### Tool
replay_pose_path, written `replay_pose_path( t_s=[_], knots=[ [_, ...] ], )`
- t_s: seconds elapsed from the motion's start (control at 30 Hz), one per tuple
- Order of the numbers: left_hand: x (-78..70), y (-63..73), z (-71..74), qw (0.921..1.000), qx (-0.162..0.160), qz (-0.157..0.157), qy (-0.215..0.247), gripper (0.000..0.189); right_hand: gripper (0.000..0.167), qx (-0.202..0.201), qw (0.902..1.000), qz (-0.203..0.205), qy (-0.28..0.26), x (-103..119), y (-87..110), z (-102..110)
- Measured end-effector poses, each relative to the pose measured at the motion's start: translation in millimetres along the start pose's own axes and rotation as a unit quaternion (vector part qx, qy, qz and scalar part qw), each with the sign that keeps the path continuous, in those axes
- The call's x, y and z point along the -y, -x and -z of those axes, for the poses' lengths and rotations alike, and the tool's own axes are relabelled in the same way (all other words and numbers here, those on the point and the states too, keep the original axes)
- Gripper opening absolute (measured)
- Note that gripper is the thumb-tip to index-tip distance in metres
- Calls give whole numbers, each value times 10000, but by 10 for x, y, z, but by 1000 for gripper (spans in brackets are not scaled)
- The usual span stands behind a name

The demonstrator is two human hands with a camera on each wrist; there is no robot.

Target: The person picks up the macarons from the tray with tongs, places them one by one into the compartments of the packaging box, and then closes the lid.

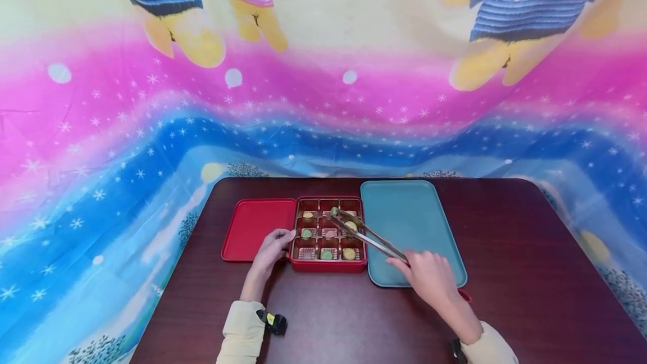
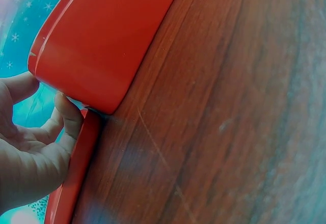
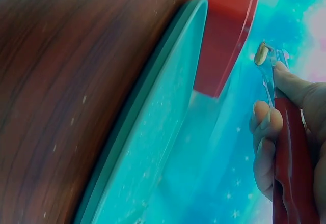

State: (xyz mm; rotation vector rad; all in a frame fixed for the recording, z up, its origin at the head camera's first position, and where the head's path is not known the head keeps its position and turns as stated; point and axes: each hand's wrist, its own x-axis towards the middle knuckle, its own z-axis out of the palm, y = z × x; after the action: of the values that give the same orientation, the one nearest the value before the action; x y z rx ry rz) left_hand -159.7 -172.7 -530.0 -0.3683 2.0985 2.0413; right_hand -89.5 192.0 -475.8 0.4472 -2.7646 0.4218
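Note:
My right hand (image 1: 431, 275) grips tongs (image 1: 380, 243) with metal arms and a red handle (image 3: 293, 158). Their tips hold a small green piece (image 1: 334, 211), which looks like a cookie, over the back middle compartment of a red box (image 1: 328, 266). Inside the box, a gold divided insert bears small yellow, green and pink pieces, among them a green one (image 1: 326, 254) and a yellow one (image 1: 349, 253) at the front. The tongs partly hide the right-hand compartments. Fingertips of my left hand (image 1: 273, 247) touch the box's left side near its front corner.
Left of the box lies a flat red lid (image 1: 258, 229), right beside it. A teal tray (image 1: 411, 223) stands close on the box's right, partly under my right hand. All rest on a dark wooden table (image 1: 520, 251), with a printed cloth (image 1: 323, 100) hanging behind.

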Motion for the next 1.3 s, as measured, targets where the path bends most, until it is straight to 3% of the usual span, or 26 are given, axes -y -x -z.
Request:
replay_pose_path(
  t_s=[0.33,0.63,0.87,1.3],
  knots=[
    [5,-16,9,10000,37,69,7,32,43,177,9994,304,2,221,-40,-72],
    [-98,-78,132,9986,425,249,-200,32,46,525,9982,292,-90,313,-81,-141],
    [-154,-172,198,9966,687,260,-377,30,45,490,9977,444,-134,358,-74,-180],
    [-190,-275,188,9960,823,227,-271,25,43,742,9958,482,-234,470,-118,-241]
  ],
)
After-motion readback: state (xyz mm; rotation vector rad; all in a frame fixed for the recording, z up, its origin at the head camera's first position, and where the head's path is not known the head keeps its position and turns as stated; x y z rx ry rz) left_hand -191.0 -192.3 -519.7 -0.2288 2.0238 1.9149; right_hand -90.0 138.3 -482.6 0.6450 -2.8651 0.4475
